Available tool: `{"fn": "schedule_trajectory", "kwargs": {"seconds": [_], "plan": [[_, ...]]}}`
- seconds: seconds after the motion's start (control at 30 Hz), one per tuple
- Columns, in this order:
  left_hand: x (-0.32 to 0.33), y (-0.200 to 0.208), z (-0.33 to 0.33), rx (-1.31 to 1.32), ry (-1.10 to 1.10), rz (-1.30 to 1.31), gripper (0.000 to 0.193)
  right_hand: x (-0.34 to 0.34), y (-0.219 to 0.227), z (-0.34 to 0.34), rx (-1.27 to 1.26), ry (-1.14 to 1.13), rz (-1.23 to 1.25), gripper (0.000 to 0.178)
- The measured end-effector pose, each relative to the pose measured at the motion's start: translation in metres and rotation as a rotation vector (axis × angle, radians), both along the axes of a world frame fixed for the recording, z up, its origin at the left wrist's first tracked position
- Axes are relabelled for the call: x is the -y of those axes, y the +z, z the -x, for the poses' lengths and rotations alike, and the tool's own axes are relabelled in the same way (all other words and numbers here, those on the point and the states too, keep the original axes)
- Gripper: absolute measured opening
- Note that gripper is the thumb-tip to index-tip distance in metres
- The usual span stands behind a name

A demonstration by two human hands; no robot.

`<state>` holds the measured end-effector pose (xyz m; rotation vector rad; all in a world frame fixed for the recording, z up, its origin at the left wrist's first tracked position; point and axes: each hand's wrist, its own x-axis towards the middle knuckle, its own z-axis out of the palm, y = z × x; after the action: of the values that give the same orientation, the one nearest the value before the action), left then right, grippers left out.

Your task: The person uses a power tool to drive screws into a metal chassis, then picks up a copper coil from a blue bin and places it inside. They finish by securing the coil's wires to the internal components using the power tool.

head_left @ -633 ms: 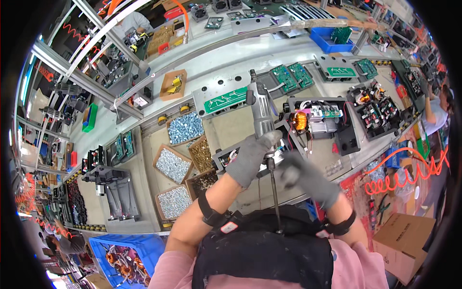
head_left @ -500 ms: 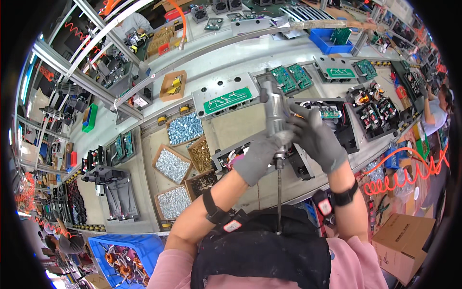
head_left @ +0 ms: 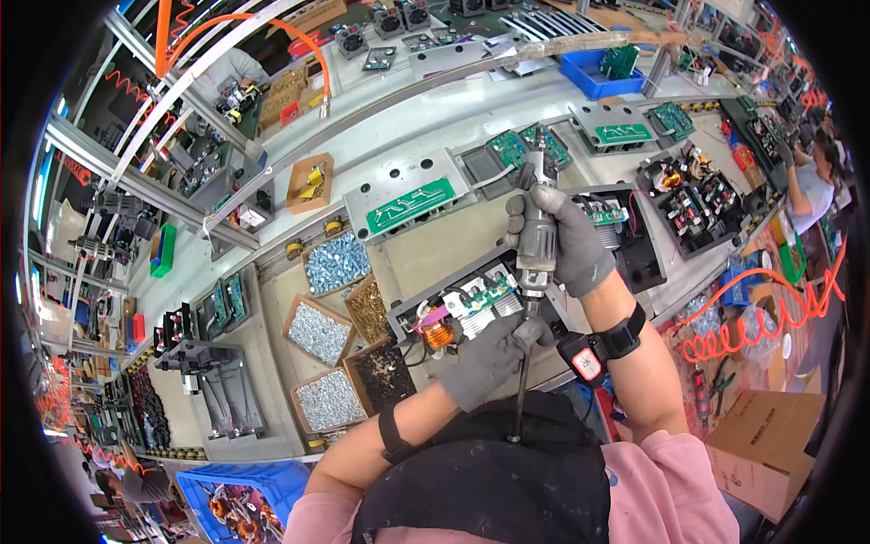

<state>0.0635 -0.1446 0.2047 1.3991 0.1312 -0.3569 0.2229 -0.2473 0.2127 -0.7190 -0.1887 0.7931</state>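
Observation:
My gloved right hand (head_left: pixel 580 238) is wrapped round the grey body of a power screwdriver (head_left: pixel 536 243). The driver's long thin bit (head_left: pixel 521 390) points back toward my black apron. At the chuck end, the fingers of my gloved left hand (head_left: pixel 485 367) close round the base of the bit. Just beyond the left hand lies a dark chassis (head_left: pixel 408 313) with a circuit board (head_left: pixel 480 295) and an orange copper coil (head_left: pixel 439 334) in it. My right forearm and the driver cover part of the bench there.
Trays of blue-grey screws (head_left: pixel 337 263), silver screws (head_left: pixel 319 331) and dark screws (head_left: pixel 385 374) stand left of the chassis. A metal fixture with a green board (head_left: pixel 410 207) lies beyond. To the right sit another open chassis (head_left: pixel 645 258), a coiled orange hose (head_left: pixel 725 340) and a cardboard box (head_left: pixel 761 444).
My left hand has slid from the driver's body down to the chuck and bit. My right hand has closed round the body. More of the chassis shows, and the view has shifted slightly.

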Motion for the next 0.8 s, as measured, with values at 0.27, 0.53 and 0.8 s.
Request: {"fn": "schedule_trajectory", "kwargs": {"seconds": [0.27,0.53,0.8], "plan": [[0.006,-0.005,0.007,-0.085,0.006,0.24,0.05,-0.003,0.014,0.013,0.015,-0.041,0.031,0.027],[0.002,-0.019,0.015,-0.013,0.006,0.131,0.057,0.001,0.017,0.024,0.145,-0.172,0.184,0.028],[0.021,-0.013,0.008,-0.162,-0.034,0.562,0.067,0.017,0.018,0.024,0.095,-0.093,-0.021,0.033]]}}
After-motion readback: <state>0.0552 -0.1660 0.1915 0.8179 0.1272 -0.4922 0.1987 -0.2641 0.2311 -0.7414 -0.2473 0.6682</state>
